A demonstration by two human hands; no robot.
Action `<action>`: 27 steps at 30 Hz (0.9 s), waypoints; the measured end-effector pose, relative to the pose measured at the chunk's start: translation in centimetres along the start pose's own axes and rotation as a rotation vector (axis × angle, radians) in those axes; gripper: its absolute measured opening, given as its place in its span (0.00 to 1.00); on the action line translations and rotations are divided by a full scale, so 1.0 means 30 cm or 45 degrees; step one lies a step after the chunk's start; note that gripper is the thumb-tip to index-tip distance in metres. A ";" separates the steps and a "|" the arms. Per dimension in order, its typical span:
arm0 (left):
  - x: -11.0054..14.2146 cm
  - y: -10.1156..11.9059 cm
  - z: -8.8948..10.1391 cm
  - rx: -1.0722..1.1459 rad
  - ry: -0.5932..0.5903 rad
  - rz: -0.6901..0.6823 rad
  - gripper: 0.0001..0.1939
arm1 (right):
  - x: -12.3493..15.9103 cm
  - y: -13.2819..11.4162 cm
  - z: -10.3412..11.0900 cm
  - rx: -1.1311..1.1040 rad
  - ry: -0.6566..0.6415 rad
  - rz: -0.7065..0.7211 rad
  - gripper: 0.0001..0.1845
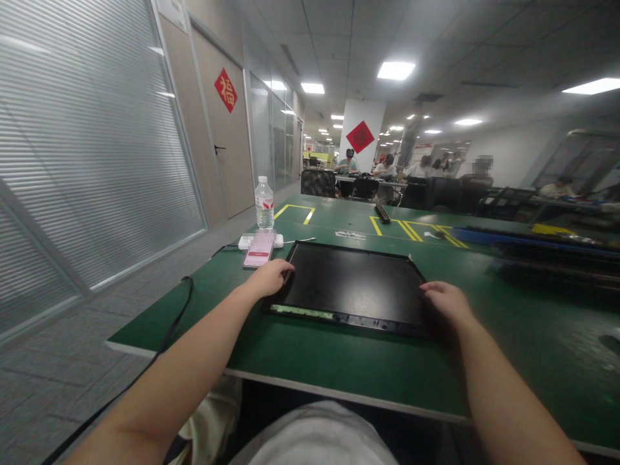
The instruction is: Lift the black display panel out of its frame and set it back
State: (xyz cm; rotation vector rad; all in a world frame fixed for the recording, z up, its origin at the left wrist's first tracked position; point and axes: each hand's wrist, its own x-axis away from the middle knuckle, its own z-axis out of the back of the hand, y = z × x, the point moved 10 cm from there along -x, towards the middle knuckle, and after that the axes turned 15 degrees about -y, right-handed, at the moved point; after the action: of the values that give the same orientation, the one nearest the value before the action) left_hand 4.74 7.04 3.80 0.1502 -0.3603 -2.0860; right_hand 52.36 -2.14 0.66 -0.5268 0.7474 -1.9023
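A black flat display panel [356, 284] lies on the green table in front of me. Along its near edge runs a narrow strip, green circuit board on the left part and black on the rest. My left hand [271, 278] grips the panel's left side, thumb and fingers closed at the rim. On the opposite side, my right hand [448, 302] pinches the right edge near the far right corner. The undersides of the fingers are hidden, and the right end of the panel is in shadow.
A phone [259, 250] lies by a white power strip [278, 241], with a water bottle [264, 203] behind them. A dark bar-shaped piece [382, 214] and yellow tape markings are farther back. Long blue-edged parts [504, 237] lie right. A black cable [179, 313] crosses the left edge.
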 end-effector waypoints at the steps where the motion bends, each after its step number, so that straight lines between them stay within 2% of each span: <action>1: 0.002 0.005 0.004 -0.014 0.009 -0.003 0.29 | -0.001 -0.001 -0.001 0.004 0.002 0.007 0.12; 5: 0.006 -0.001 0.010 -0.056 0.018 0.069 0.29 | -0.002 -0.001 0.003 0.031 0.019 0.007 0.12; 9: -0.001 -0.026 -0.012 -0.048 -0.050 0.146 0.29 | -0.003 0.002 0.012 0.061 0.032 -0.022 0.12; 13: -0.004 -0.053 -0.018 -0.006 -0.038 0.209 0.28 | -0.005 0.009 0.019 0.128 0.041 -0.042 0.14; 19: -0.009 -0.044 -0.020 0.020 -0.036 0.191 0.26 | -0.025 0.037 0.012 0.253 0.033 -0.080 0.15; 23: -0.017 -0.034 -0.022 -0.039 -0.033 0.182 0.22 | -0.035 0.032 0.012 0.437 0.046 -0.094 0.17; 27: -0.029 -0.042 -0.029 -0.098 0.013 0.172 0.21 | -0.040 0.040 -0.007 0.530 -0.044 -0.147 0.20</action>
State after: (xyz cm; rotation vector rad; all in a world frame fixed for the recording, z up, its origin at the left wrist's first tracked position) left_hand 4.37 8.21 2.55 0.0886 -0.2758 -1.9613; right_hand 53.50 -1.39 -0.38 -0.3437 0.2874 -2.0774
